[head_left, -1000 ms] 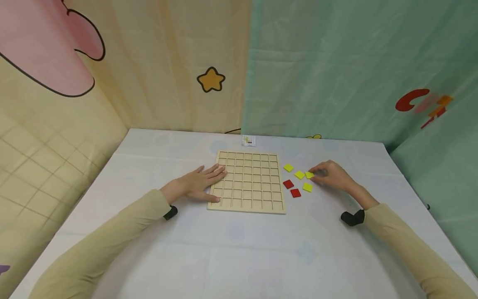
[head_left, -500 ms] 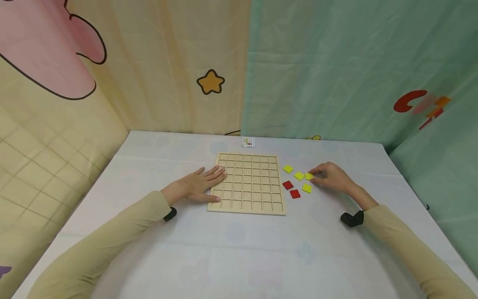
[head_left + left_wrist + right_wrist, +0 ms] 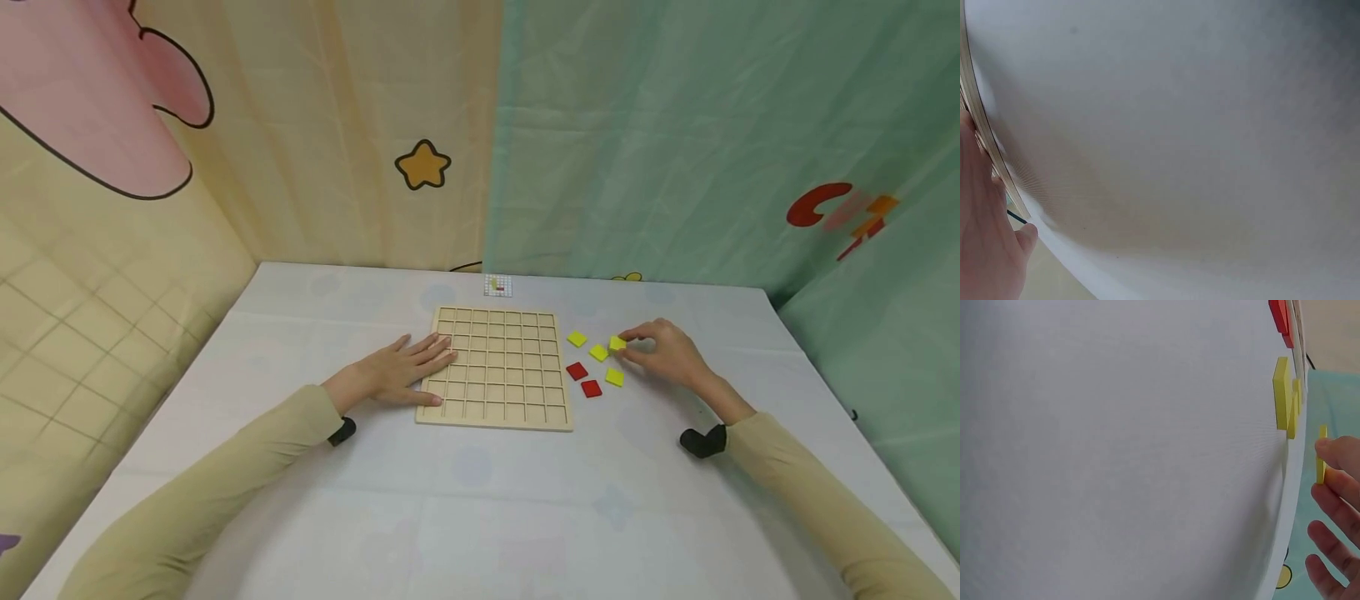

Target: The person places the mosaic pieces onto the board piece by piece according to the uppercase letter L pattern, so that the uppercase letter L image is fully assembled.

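Note:
My left hand [image 3: 401, 372] lies with spread, straight fingers on the left edge of a pale wooden grid board [image 3: 517, 367]. In the left wrist view that hand [image 3: 988, 231] shows at the board's edge [image 3: 985, 125]. To the right of the board, my right hand [image 3: 666, 353] pinches a yellow square tile [image 3: 617, 344] between thumb and fingers. The right wrist view shows the pinched tile [image 3: 1321, 459] raised off the tablecloth, the other fingers loosely bent. Beside it on the cloth lie several more yellow tiles [image 3: 614, 377] and two red tiles [image 3: 577, 371].
A small card [image 3: 498, 286] printed with a coloured grid lies behind the board. The white tablecloth [image 3: 465, 508] spreads around everything, and patterned curtains [image 3: 637, 150] hang along the back and sides.
My right hand has lifted the yellow tile from the cloth and shifted it slightly left and away from me. The left hand stays on the board.

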Demonstrator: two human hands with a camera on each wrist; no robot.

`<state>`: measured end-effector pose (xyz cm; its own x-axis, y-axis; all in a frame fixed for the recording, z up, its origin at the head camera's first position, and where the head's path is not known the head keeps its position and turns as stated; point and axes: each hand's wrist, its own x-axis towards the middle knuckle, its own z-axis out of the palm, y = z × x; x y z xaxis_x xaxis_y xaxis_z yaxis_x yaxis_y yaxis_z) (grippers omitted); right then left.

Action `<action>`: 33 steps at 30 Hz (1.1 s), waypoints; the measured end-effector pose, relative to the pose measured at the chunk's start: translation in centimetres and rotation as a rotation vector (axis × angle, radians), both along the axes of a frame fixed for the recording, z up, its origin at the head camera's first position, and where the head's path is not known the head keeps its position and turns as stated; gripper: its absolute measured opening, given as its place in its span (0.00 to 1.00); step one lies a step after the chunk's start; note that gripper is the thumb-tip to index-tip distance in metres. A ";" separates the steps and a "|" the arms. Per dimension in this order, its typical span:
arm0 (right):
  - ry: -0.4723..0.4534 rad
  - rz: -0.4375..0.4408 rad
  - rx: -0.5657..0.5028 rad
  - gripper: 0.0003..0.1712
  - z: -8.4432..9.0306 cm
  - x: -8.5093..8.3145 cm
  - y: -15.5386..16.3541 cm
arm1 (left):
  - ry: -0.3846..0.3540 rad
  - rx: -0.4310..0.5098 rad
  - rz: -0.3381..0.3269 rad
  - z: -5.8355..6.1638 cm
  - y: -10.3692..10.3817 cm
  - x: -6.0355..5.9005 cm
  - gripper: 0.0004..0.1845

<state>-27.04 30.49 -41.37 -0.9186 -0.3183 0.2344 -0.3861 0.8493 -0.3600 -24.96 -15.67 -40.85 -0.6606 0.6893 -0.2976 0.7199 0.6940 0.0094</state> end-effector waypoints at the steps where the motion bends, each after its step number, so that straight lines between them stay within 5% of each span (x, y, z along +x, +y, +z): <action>1: 0.018 -0.001 -0.008 0.17 0.0 0.0 -0.2 | -0.005 0.008 0.001 0.0 0.0 0.0 0.44; 10: 0.114 0.014 -0.039 0.17 0.4 0.2 -2.3 | -0.027 0.022 0.003 0.1 -0.3 0.3 0.43; 19: 0.009 0.026 -0.057 0.18 0.9 -0.2 -5.1 | -0.024 0.012 0.004 0.1 -0.6 0.3 0.43; 33: -0.014 0.042 -0.114 0.19 1.0 -1.5 -9.2 | -0.038 0.028 0.007 -0.1 -0.6 0.2 0.42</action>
